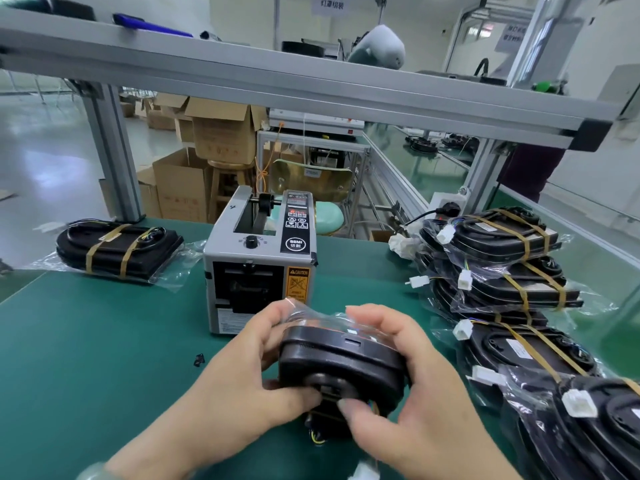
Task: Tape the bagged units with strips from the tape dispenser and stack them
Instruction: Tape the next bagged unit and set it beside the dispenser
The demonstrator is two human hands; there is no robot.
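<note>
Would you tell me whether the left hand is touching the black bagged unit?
Touching: the head view shows the left hand wrapped round the bagged unit, thumb pressed against its near face.

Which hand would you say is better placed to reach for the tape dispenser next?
Probably the left hand: it grips the bagged unit directly in front of the tape dispenser, while the right hand sits farther aside.

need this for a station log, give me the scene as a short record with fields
tape dispenser: grey, mid green mat
bagged unit: black, clear bag, tilted, in front of the dispenser
left hand: grips its left side
right hand: grips its right side
taped stack: far left, two tan bands
taped pile: along the right edge, white connectors showing
</note>
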